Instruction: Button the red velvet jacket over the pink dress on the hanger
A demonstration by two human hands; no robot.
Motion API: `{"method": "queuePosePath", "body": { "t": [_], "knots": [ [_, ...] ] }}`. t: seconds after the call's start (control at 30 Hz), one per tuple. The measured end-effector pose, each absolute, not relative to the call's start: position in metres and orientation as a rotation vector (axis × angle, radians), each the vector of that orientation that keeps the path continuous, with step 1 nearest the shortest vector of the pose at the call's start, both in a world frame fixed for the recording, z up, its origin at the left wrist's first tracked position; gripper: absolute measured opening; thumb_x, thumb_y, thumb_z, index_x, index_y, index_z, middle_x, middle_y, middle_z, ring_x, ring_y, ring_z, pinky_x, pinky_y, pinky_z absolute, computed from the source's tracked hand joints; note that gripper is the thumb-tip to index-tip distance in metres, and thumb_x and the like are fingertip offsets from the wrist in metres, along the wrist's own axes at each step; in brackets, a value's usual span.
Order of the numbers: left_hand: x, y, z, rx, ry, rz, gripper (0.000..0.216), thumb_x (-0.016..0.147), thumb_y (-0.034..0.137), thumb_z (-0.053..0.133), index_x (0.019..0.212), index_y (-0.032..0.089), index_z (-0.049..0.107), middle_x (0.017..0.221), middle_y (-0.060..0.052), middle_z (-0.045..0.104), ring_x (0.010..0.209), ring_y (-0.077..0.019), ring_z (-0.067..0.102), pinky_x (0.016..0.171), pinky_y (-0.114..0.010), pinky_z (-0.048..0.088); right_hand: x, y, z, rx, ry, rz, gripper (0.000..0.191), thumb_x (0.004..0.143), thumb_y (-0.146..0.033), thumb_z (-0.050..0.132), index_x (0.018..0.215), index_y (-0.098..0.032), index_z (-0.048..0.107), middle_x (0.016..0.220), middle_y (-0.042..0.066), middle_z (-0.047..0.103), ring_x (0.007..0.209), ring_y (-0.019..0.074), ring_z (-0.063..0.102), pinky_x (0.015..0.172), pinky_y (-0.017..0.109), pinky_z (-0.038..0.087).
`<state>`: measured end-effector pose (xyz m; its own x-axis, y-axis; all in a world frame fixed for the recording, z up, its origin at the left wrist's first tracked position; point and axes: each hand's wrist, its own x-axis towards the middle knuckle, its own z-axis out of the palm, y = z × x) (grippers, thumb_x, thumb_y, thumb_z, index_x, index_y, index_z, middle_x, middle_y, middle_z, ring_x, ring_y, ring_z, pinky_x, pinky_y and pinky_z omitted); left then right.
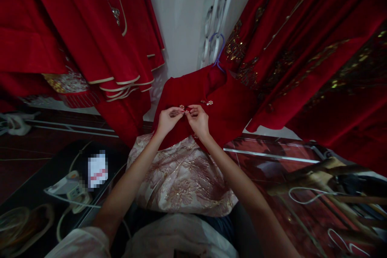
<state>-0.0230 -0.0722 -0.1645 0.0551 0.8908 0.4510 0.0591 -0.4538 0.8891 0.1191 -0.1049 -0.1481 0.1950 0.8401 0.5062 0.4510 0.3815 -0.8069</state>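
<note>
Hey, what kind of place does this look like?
Probably a garment workshop or clothing shop: decorated red garments hang on both sides, and another red garment in the middle is on a purple hanger.

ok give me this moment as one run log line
left hand: at red garment front | right hand: close beside, same garment | purple hanger: hook at collar | patterned cloth: below hands
</note>
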Motion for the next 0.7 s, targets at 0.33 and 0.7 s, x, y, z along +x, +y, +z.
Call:
{"method": "queuePosePath", "body": {
  "t": [0.33, 0.7],
  "knots": [
    [-0.0212, -0.0703, -0.1623, 1.642, 1.007, 1.469, 0.021, 0.068, 0.028, 0.073, 0.084, 0.015, 0.074, 0.086, -0.007, 0.076, 0.074, -0.017, 0.07, 0.076, -0.032, 0.057, 0.1256, -0.1023, -0.1491, -1.189, -1.463, 0.411, 0.022, 0.08, -0.026, 0.064, 0.098, -0.015, 0.063, 0.081, 0.003, 0.06, 0.067, 0.0114, 0.059, 0.066, 0.023, 0.052],
    [-0.0231, -0.069, -0.1633, 1.8, 1.016, 1.435, 0.016, 0.073, 0.027, 0.069, 0.084, 0.017, 0.068, 0.084, -0.004, 0.072, 0.074, -0.0146, 0.067, 0.073, -0.028, 0.054, 0.1267, -0.1023, -0.1521, -1.204, -1.512, 0.419, 0.024, 0.083, -0.033, 0.061, 0.099, -0.016, 0.065, 0.084, 0.004, 0.063, 0.069, 0.0123, 0.06, 0.067, 0.024, 0.052]
  ]
}}
